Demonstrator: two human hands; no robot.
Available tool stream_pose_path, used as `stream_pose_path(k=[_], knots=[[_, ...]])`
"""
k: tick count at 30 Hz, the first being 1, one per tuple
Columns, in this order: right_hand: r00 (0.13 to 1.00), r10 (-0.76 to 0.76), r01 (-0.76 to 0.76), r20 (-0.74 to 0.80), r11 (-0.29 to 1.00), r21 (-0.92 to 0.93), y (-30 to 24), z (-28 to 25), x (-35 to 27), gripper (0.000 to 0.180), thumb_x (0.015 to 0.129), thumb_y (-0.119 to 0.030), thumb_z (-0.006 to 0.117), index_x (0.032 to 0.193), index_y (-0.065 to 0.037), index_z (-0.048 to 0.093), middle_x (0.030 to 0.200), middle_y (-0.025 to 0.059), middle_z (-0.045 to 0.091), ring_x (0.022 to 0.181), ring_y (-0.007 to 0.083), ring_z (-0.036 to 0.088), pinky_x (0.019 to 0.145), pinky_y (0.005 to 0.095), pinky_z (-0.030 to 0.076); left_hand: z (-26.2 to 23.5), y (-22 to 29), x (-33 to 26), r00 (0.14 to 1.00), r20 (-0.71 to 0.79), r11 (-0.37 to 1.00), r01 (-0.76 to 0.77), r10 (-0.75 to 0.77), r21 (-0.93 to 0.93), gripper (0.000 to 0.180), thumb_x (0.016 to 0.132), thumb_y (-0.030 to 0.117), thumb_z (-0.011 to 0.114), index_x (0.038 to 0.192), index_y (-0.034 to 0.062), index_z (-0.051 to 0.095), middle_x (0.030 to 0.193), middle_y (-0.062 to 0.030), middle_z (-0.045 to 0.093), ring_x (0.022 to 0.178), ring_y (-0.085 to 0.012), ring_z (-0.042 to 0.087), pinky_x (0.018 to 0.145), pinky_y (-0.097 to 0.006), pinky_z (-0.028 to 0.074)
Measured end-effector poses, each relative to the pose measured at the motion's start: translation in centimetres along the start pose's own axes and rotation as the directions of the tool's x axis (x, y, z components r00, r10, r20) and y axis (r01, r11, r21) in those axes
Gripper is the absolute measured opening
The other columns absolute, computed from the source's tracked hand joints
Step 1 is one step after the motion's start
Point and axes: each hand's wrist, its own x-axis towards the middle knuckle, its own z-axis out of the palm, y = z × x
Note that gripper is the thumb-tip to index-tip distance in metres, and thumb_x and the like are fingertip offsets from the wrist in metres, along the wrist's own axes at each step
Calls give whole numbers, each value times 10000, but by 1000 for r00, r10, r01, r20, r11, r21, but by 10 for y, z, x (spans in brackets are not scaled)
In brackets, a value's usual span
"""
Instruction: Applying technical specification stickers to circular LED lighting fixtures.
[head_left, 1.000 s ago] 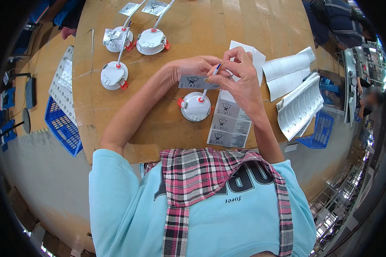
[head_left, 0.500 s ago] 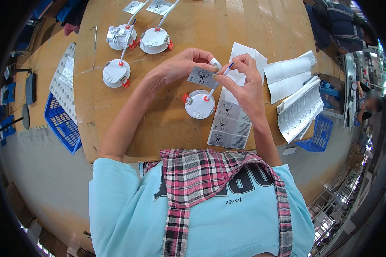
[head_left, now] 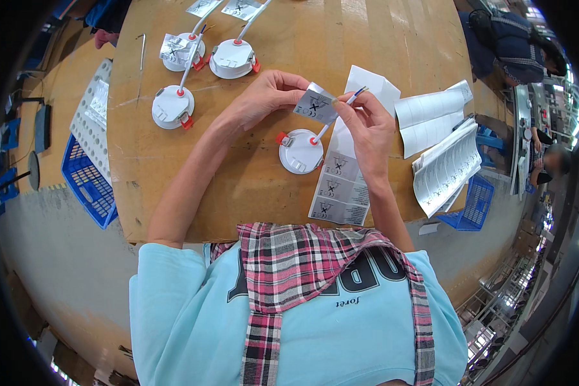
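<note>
A silver printed label (head_left: 314, 107) is wrapped at one end around the white cable (head_left: 322, 133) of a round white downlight (head_left: 300, 154). My left hand (head_left: 270, 98) pinches the label's upper left side between thumb and fingers. Closed on the cable close to its bare wire ends is my right hand (head_left: 368, 125), its thumb at the label's right edge. The downlight lies back side up on the table, below both hands, with a red clip at its left. A strip of silver labels (head_left: 338, 174) lies beside it, partly under my right hand and wrist.
Several other downlights (head_left: 231, 59) with labelled cables lie at the far left. Label sheets (head_left: 445, 168) are piled on the right of the wooden table (head_left: 251, 193). Blue crates (head_left: 89, 181) stand beyond both sides, and a person (head_left: 518, 42) is at the far right.
The label has turned and risen slightly, and its loose white end has been folded over toward the printed face. My left fingers have shifted left along it. The downlight has rotated a little.
</note>
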Motion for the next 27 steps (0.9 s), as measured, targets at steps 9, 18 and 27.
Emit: stream_pose_path(k=[9,18,27], knots=[[994,79,-76,-78,996,42,0,4,1,99,842,-56,661,897,18,625,820,44,632,747,80,585,696,224,490,6,4,-3,995,-89,999,-34,37,41,206,864,153,640,995,-2,674,884,-30,676,783,-60,607,740,-223,497],[992,87,-85,-86,996,35,1,5,1,110,851,-50,648,922,28,616,824,46,626,759,81,589,696,223,497,10,4,-4,990,-134,999,-36,40,34,207,870,157,628,995,1,681,873,-41,681,763,-74,618,714,-221,517],[996,74,-76,-44,996,-40,-2,3,6,97,840,-46,649,914,9,621,810,40,625,751,88,594,715,236,507,8,7,-3,989,-146,997,-21,31,68,222,862,162,625,1003,1,681,881,-55,686,778,-95,636,732,-242,537]])
